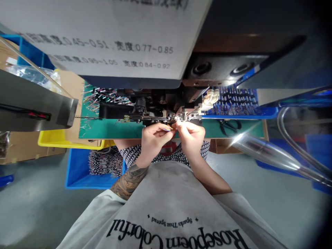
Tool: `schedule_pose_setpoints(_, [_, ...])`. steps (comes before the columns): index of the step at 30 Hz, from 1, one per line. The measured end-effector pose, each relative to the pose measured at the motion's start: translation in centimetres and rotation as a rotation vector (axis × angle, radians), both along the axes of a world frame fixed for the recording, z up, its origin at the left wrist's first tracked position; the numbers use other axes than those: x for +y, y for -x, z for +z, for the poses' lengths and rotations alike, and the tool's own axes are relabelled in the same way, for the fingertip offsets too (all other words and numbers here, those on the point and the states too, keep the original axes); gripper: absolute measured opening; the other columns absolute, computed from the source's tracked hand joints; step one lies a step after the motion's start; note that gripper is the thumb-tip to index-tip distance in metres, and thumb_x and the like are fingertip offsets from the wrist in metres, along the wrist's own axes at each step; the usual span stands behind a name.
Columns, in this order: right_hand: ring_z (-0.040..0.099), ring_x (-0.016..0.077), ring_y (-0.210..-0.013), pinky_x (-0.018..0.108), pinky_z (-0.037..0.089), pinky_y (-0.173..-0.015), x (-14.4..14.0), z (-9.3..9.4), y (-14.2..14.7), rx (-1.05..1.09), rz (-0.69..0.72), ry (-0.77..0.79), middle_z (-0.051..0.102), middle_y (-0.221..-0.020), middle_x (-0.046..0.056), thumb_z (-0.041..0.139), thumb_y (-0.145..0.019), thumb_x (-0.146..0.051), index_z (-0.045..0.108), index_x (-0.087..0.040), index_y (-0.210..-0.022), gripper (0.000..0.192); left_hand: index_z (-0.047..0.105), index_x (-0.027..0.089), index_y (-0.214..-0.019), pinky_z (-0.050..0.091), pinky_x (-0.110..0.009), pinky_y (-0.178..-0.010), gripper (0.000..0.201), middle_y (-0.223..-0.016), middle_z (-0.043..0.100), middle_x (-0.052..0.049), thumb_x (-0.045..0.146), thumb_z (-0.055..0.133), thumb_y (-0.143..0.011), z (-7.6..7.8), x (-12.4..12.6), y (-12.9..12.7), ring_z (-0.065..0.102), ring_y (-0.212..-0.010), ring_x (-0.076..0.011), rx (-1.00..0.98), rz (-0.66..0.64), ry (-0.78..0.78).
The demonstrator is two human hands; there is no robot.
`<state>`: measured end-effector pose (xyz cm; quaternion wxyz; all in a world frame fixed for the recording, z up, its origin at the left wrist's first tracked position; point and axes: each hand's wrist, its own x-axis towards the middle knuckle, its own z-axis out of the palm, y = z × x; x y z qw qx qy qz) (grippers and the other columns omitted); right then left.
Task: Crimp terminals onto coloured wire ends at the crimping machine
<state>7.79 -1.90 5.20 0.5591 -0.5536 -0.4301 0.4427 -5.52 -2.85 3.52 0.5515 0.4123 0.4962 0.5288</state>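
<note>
My left hand (155, 137) and my right hand (190, 134) meet at the front of a black crimping machine (155, 103) on a green mat (109, 128). Both pinch thin coloured wires (169, 127) between thumb and fingers, held up against the machine's small metal tooling (184, 116). A strip of terminals (109, 118) runs in from the left toward that tooling. The wire ends are mostly hidden by my fingers.
A large paper label (103, 38) on the machine head blocks the top of the view. Bundles of wires (109, 95) lie at the back left; a blue tray (238, 103) of wires and scissors (229, 126) sit on the right. A yellow bin (52, 140), a blue bin (77, 173) and a metal tube (269, 155) surround me.
</note>
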Motion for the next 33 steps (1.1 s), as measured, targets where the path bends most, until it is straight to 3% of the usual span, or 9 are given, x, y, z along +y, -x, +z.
schedule_pose_setpoints(9, [0.043, 0.0083, -0.051, 0.025, 0.04, -0.052, -0.04, -0.21, 0.31, 0.008, -0.023, 0.026, 0.054, -0.053, -0.003, 0.072, -0.091, -0.039, 0.078, -0.019, -0.066, 0.033, 0.081, 0.021, -0.084, 0.068, -0.03, -0.078, 0.016, -0.088, 0.08, -0.002, 0.033, 0.091, -0.083, -0.59, -0.1, 0.03, 0.077, -0.081, -0.0159, -0.082, 0.018, 0.041])
schedule_pose_setpoints(17, [0.06, 0.0142, -0.061, 0.029, 0.052, -0.06, -0.74, -0.65, 0.07, -0.1, 0.014, -0.003, 0.06, -0.055, -0.001, 0.074, -0.088, -0.039, 0.087, -0.021, -0.082, 0.023, 0.083, 0.02, -0.082, 0.06, -0.024, -0.061, 0.01, -0.074, 0.078, 0.0, 0.025, 0.091, -0.08, -0.4, -0.17, 0.41, 0.071, -0.065, -0.0139, 0.035, -0.017, 0.065])
schedule_pose_setpoints(22, [0.053, 0.0117, -0.057, 0.028, 0.047, -0.056, -0.42, -0.53, -0.04, -0.123, -0.055, -0.006, 0.062, -0.058, -0.001, 0.071, -0.089, -0.04, 0.077, -0.02, -0.063, 0.034, 0.082, 0.022, -0.08, 0.063, -0.025, -0.069, 0.01, -0.082, 0.08, -0.001, 0.025, 0.091, -0.081, -0.06, -0.05, 0.15, 0.075, -0.074, -0.0143, -0.022, -0.028, 0.006])
schedule_pose_setpoints(33, [0.04, 0.0094, -0.053, 0.027, 0.036, -0.052, -0.02, -0.52, 0.1, -0.085, -0.061, 0.017, 0.047, -0.053, -0.004, 0.072, -0.09, -0.04, 0.074, -0.02, -0.061, 0.036, 0.084, 0.024, -0.085, 0.068, -0.029, -0.077, 0.013, -0.088, 0.081, -0.002, 0.033, 0.092, -0.084, -0.4, -0.07, 0.02, 0.077, -0.081, -0.0156, -0.062, 0.004, 0.028])
